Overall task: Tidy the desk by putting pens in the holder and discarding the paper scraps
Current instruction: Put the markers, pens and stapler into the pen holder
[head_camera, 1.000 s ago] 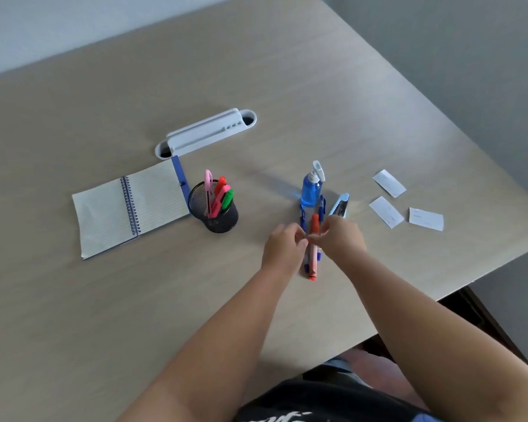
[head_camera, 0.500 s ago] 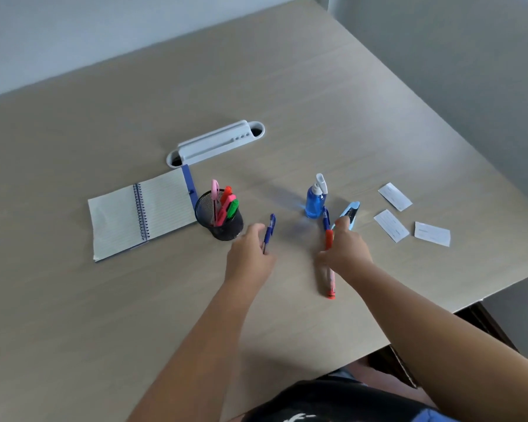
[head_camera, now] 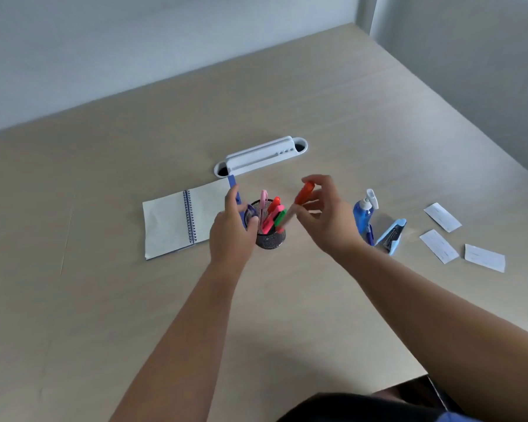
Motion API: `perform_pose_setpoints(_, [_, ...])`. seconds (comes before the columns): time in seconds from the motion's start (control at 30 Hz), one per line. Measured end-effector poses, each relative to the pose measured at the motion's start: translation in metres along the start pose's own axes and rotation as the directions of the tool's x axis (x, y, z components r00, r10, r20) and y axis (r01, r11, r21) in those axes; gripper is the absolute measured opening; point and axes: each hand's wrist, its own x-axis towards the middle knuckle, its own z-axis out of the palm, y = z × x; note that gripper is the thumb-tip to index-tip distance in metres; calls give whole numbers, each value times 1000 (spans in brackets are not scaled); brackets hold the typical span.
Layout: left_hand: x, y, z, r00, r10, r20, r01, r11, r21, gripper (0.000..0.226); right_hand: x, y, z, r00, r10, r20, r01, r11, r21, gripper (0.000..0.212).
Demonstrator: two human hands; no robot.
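A black mesh pen holder (head_camera: 270,240) stands mid-desk with pink, red and green pens inside. My left hand (head_camera: 232,229) is at its left rim, shut on a blue pen (head_camera: 247,215) whose tip dips into the holder. My right hand (head_camera: 325,217) grips an orange-red pen (head_camera: 302,194), tilted with its lower end over the holder's right rim. Three white paper scraps (head_camera: 442,217) (head_camera: 438,246) (head_camera: 484,257) lie at the right. Another blue pen (head_camera: 369,236) lies beside the spray bottle.
An open spiral notebook (head_camera: 177,222) lies left of the holder. A blue spray bottle (head_camera: 363,214) and a light-blue stapler (head_camera: 392,236) sit right of my right hand. A white cable-port cover (head_camera: 261,156) is behind the holder. The desk's front edge (head_camera: 409,380) is near.
Both hands moved left from the pens by the spray bottle to the holder. The left carried the blue pen to its rim; the right lifted the orange-red pen off the desk.
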Motion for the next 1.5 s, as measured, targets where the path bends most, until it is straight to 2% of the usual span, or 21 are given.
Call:
perform_pose_setpoints(0.07, [-2, -2, -2, 998, 56, -41, -57, 998, -25, 67, 5, 3, 14, 1000, 16, -2, -16, 1000, -3, 37])
perform_pose_setpoints(0.13, [-11, 1, -5, 975, 160, -152, -170, 984, -52, 60, 8, 14, 22, 999, 7, 40, -4, 996, -86, 38])
perform_pose_setpoints(0.2, [-25, 10, -3, 914, 310, -262, -338, 939, -68, 52, 2, 29, 21, 999, 6, 54, 4, 983, -182, 41])
perform_pose_setpoints(0.27, [-42, 25, 8, 861, 448, -241, -484, 868, -114, 44, -8, 46, 7, 1000, 4, -18, -8, 976, -217, 32])
perform_pose_setpoints(0.3, [-50, 33, 18, 845, 506, -171, -530, 836, -141, 41, -15, 54, -4, 997, 8, -74, -25, 972, -234, 26])
perform_pose_setpoints(0.37, [-62, 43, 43, 817, 576, 14, -565, 805, -180, 35, -27, 76, -36, 973, 95, -211, -152, 949, -276, 20])
perform_pose_setpoints(0.43, [-67, 51, 71, 811, 541, 222, -506, 840, -198, 28, -33, 98, -72, 894, 282, -350, -371, 902, -221, 21])
perform_pose_setpoints(0.5, [-67, 62, 99, 792, 438, 425, -404, 898, -175, 25, -29, 118, -103, 807, 410, -426, -511, 845, -155, 22])
perform_pose_setpoints(0.6, [-65, 82, 140, 677, 302, 671, -372, 927, -41, 32, -8, 139, -126, 726, 579, -370, -660, 737, -143, 35])
perform_pose_setpoints(0.67, [-65, 92, 162, 616, 213, 758, -406, 911, 74, 37, 7, 149, -128, 713, 633, -301, -689, 712, -136, 52])
perform_pose_setpoints(0.7, [-66, 96, 170, 612, 185, 769, -418, 901, 117, 36, 12, 152, -127, 713, 645, -276, -693, 707, -140, 59])
perform_pose_setpoints(0.77, [-70, 102, 180, 647, 147, 749, -422, 886, 191, 32, 20, 157, -125, 729, 643, -235, -683, 707, -185, 67])
perform_pose_setpoints(0.87, [-77, 99, 174, 735, 90, 672, -388, 868, 309, 25, 28, 155, -123, 744, 643, -183, -667, 699, -256, 67])
perform_pose_setpoints(0.97, [-89, 79, 158, 786, 54, 616, -317, 890, 327, 18, 30, 152, -125, 732, 670, -122, -676, 692, -254, 73])
perform_pose_setpoints(1.07, [-100, 53, 138, 823, 13, 568, -164, 963, 216, 23, 23, 148, -127, 737, 673, -56, -659, 698, -281, 77])
perform_pose_setpoints(1.17, [-109, 30, 110, 891, -74, 447, 49, 997, 66, 37, 8, 141, -127, 740, 673, 5, -650, 716, -255, 69])
perform_pose_setpoints(1.23, [-110, 23, 88, 936, -149, 320, 183, 980, -78, 33, -6, 139, -118, 737, 670, 95, -641, 736, -218, 55])
perform_pose_setpoints(1.3, [-105, 24, 64, 956, -226, 186, 266, 936, -232, 24, -22, 136, -104, 727, 639, 253, -607, 769, -200, 43])
perform_pose_setpoints(1.37, [-90, 25, 43, 962, -271, 36, 268, 909, -318, 17, -32, 124, -85, 723, 586, 365, -568, 806, -169, 37])
perform_pose_setpoints(1.43, [-70, 26, 24, 962, -252, -102, 211, 929, -305, 10, -33, 103, -64, 770, 492, 407, -498, 861, -98, 27])
perform_pose_setpoints(1.5, [-51, 26, 11, 965, -194, -179, 146, 957, -252, 8, -27, 73, -44, 831, 381, 404, -404, 914, -31, 17])
